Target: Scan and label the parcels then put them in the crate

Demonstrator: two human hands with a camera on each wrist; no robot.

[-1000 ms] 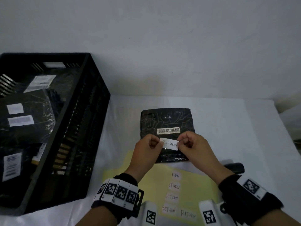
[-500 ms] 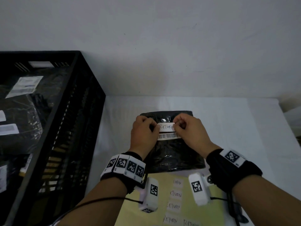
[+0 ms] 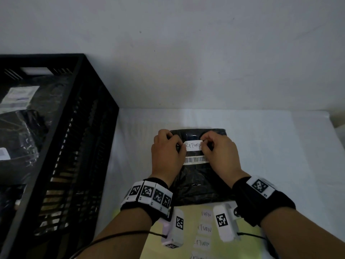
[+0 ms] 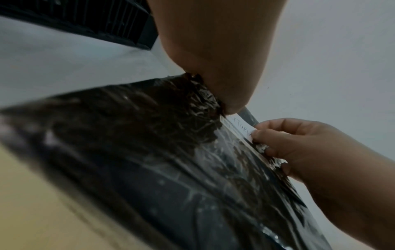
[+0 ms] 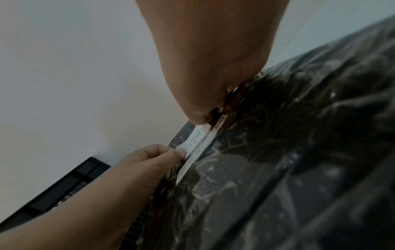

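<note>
A black plastic-wrapped parcel (image 3: 197, 184) lies flat on the white table, its barcode strip (image 3: 196, 160) facing up. Just above the barcode sits a white RETURN label (image 3: 193, 145). My left hand (image 3: 168, 152) pinches the label's left end and my right hand (image 3: 218, 152) pinches its right end, both low against the parcel. The right wrist view shows the label (image 5: 195, 138) bowed slightly above the wrap, with the left hand (image 5: 162, 155) on its far end. In the left wrist view the right hand (image 4: 278, 140) holds the label's (image 4: 243, 126) other end.
A black slatted crate (image 3: 78, 165) stands at the left and holds several labelled black parcels (image 3: 20, 124). A yellow backing sheet (image 3: 188, 238) with several RETURN stickers lies at the near edge, under my wrists. The wall runs close behind the table.
Both hands carried the RETURN label from in front of the parcel's lower part up past the barcode, and now hold it down just above the barcode strip.
</note>
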